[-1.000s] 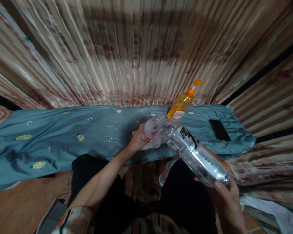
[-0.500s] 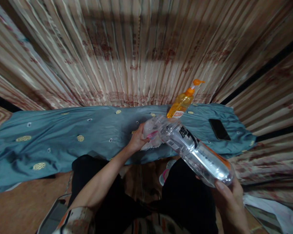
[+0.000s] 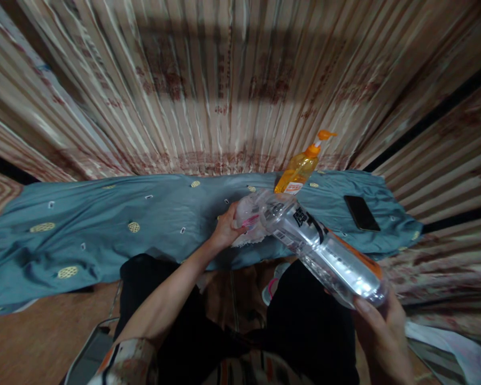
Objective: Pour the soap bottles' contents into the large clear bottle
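Note:
My left hand (image 3: 226,227) is closed on a crumpled, see-through plastic bag (image 3: 250,222) with a pink print and a jagged lower edge. My right hand (image 3: 382,323) grips the base of a large clear plastic bottle (image 3: 324,248) with a silver, black and orange label. The bottle slants, its neck end pointing up-left in the picture and meeting the bag. Its mouth is hard to make out there, and I cannot tell whether anything is inside it. Right behind the bottle stands an orange pump bottle (image 3: 299,171) of yellow-orange liquid.
A dark phone (image 3: 362,213) lies at the right on the blue-green cloth (image 3: 104,224), a narrow covered surface across my front. Pleated curtains (image 3: 208,91) hang behind it and at both sides. My knees, in black trousers, are below the near edge.
Almost nothing differs. Both hands keep their holds on the bag and the bottle, and the whole scene has shifted only very slightly to the right in view.

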The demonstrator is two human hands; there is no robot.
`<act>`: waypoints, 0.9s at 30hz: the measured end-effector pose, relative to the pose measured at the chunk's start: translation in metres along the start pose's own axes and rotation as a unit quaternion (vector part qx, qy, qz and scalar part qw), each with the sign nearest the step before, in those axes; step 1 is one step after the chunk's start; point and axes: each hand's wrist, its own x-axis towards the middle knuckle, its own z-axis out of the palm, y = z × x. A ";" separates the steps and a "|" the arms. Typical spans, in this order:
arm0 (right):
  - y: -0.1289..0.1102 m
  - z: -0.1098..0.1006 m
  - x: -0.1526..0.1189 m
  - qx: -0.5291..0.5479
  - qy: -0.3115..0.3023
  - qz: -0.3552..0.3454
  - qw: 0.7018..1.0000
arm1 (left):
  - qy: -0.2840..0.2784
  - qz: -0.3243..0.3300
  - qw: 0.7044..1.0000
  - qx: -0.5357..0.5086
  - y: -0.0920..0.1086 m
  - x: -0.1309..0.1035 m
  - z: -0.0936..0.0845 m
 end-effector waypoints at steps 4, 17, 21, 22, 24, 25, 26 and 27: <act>-0.003 0.001 0.000 -0.004 -0.009 -0.007 1.000 | -0.001 -0.002 1.000 -0.008 0.000 0.001 0.000; 0.005 -0.007 0.002 -0.026 -0.006 -0.015 1.000 | -0.004 -0.008 1.000 -0.026 0.000 0.001 0.000; 0.004 -0.005 0.001 -0.028 0.005 -0.023 0.999 | -0.002 -0.002 1.000 -0.020 -0.002 0.001 0.000; 0.003 -0.005 0.001 -0.027 0.003 -0.024 0.999 | -0.001 -0.002 1.000 -0.017 -0.003 0.001 0.000; 0.002 -0.005 0.001 -0.032 -0.007 -0.025 0.999 | 0.001 -0.003 1.000 -0.013 -0.005 0.002 0.000; 0.002 -0.005 0.001 -0.036 -0.009 -0.027 0.999 | 0.002 -0.003 1.000 -0.013 -0.006 0.002 0.000; 0.002 -0.005 0.000 -0.042 -0.009 -0.029 0.999 | 0.004 -0.002 1.000 -0.014 -0.007 0.002 0.000; 0.002 -0.005 0.000 -0.049 -0.007 -0.033 0.998 | 0.005 0.000 1.000 -0.017 -0.009 0.002 0.000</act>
